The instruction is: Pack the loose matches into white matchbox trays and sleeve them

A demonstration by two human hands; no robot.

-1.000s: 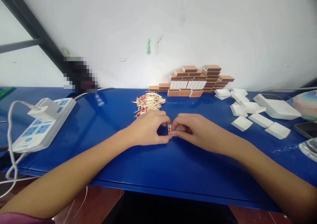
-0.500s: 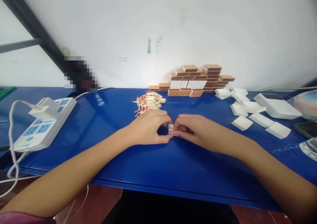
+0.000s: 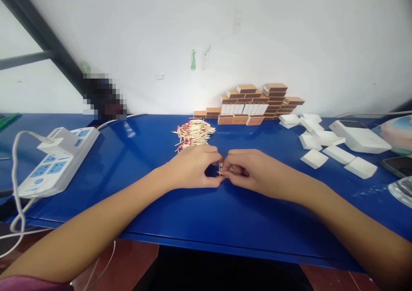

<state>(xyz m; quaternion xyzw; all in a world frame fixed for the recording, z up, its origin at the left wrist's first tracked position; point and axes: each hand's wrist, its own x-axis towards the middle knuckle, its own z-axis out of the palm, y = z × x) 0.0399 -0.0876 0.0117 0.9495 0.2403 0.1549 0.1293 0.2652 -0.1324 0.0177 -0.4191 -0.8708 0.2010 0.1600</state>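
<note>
My left hand [image 3: 193,166] curves around a small white matchbox tray [image 3: 220,168], with thumb and forefinger gripping its sides. Over that same tray, my right hand [image 3: 243,167] is closed, its fingertips pinching at a match [image 3: 219,172] whose red head pokes out. Most of the tray is hidden behind my fingers, so how many matches lie in it I cannot tell. Just beyond my left hand lies a loose pile of matches [image 3: 195,133] with red heads.
Stacked matchboxes [image 3: 246,97] stand against the wall. Several white trays [image 3: 314,159] lie scattered at the right, near a white device [image 3: 360,137]. A power strip [image 3: 58,166] with a white cable [image 3: 16,162] sits at the left of the blue table [image 3: 206,222].
My right fingertips have shifted slightly left and down over the tray, covering more of it. My left hand stays nearly where it was.
</note>
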